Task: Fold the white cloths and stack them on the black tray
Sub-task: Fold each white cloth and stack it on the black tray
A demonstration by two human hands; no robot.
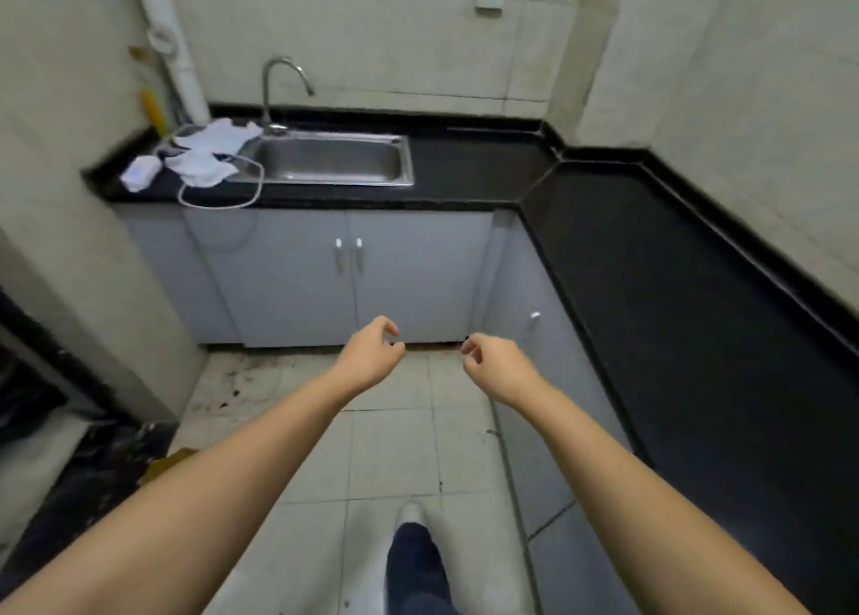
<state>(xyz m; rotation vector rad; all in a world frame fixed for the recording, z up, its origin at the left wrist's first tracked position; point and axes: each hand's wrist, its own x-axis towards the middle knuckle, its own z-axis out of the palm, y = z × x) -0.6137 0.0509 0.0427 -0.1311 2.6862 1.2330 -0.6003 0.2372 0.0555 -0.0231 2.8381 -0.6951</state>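
White cloths (209,151) lie crumpled (beside the sink (325,158)); left hand (369,358) and right hand (492,368) loosely curled, empty

Soft, even, greenish light fills the room, with faint shadows. The whole picture is slightly soft. Wide-angle bending curves the walls and black counter (674,261) near the edges.

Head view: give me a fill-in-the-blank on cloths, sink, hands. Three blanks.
1. The white cloths lie on the black counter to the ____ of the sink.
2. Both hands, left hand and right hand, hold ____.
3. The tap stands at the sink's ____ rim.

Missing: left; nothing; back
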